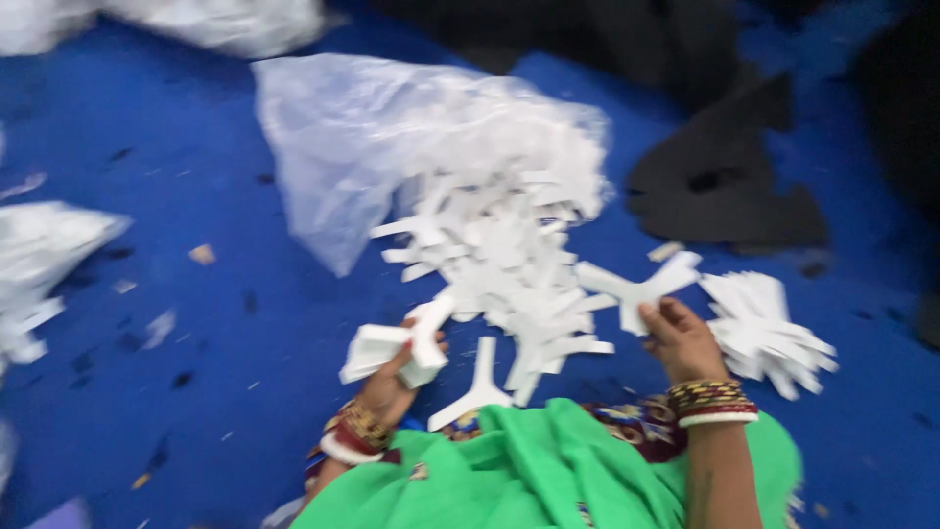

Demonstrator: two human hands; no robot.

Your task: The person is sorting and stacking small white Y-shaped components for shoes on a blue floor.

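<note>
The left hand [397, 377] is closed on a stack [377, 351] of white Y-shaped cutouts, fingers wrapped around its right end. The stack sticks out to the left of the hand, above the blue sheet [196, 323]. The wrist carries bangles.

The right hand [678, 338] pinches a single white cutout [636, 286] between thumb and fingers. The cutout's arms spread up and to the left and right of the fingertips. This wrist also carries bangles [712, 402].

Between the two hands, slightly farther away, lies a loose heap [509, 264] of the same white cutouts. The heap spills from the mouth of a clear plastic bag [343, 147], which lies at the far side, left of centre. One separate cutout [477, 384] lies near the person, between the hands, touching the green cloth [529, 470].

Just right of the right hand lies a fanned pile [769, 333] of white cutouts on the blue sheet. Black fabric pieces [729, 186] lie at the far right, well apart from the hands. At the left edge lies another white pile [39, 264] of plastic and cutouts. More white plastic [196, 20] lies at the far left corner. Small scraps are scattered over the blue sheet. The picture is motion-blurred, so fine detail of the cutouts cannot be told.
</note>
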